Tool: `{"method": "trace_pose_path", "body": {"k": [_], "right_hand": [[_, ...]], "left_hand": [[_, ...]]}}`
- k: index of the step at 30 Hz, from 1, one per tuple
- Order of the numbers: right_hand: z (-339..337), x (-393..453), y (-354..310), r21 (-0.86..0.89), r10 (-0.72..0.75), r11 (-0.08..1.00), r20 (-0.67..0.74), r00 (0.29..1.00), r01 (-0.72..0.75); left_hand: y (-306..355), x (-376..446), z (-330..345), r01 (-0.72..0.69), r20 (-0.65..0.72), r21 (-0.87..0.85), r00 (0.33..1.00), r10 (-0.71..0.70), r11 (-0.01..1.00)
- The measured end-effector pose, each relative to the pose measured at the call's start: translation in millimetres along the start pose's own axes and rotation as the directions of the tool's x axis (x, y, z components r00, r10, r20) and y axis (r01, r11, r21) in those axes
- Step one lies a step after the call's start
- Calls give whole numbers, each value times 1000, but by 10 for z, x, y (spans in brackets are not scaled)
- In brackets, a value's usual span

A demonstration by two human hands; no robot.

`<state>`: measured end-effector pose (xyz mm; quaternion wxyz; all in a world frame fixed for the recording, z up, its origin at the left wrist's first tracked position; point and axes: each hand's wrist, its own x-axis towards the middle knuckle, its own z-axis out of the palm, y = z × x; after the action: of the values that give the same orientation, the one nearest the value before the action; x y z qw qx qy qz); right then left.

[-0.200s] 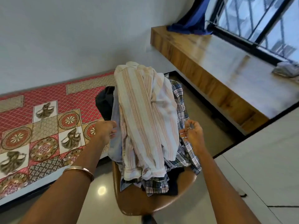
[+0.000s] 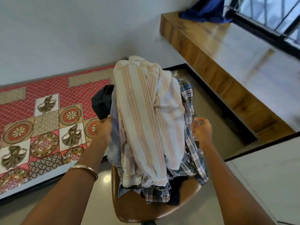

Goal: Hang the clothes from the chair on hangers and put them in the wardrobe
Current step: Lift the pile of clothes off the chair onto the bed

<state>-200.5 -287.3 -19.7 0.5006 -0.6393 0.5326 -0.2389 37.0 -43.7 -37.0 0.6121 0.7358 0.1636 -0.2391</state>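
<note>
Head view: left hand (image 2: 105,129) has moved in from just beside the pile 0.2 s ago and now touches its left edge, fingers curled into the pale blue fabric; looks like a pinch, though blur hides the fingertips. Right hand (image 2: 201,129) has backed slightly off the checked shirt (image 2: 190,140), fingers loosely curled, holding nothing. Reads as the first pick starting; no hanger or wardrobe in view. Clothes sit heaped on the brown chair (image 2: 134,210) at near centre: striped shirt (image 2: 146,114) on top, collar at far end, checked shirt under it on the right, dark garment (image 2: 101,102) poking out far left
</note>
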Motion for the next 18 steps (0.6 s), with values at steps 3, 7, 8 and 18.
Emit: {"method": "trace_pose_path", "body": {"k": [3,7,8,18], "right_hand": [[214,482,-98,-37,19,999,30,999,-18],[522,905,-139,-44,1,999,95,996,4],[623,1012,-138,-37,7,999,117,993,-3],[1023,1234,-224,-144,139,982,86,987,-125]], "left_hand": [[34,258,269,-54,-70,13,996,55,998],[-151,493,412,-80,-159,8,984,80,997],[-167,537,450,-54,-176,18,983,57,998],[-410,536,772,240,26,-258,970,-242,936]]}}
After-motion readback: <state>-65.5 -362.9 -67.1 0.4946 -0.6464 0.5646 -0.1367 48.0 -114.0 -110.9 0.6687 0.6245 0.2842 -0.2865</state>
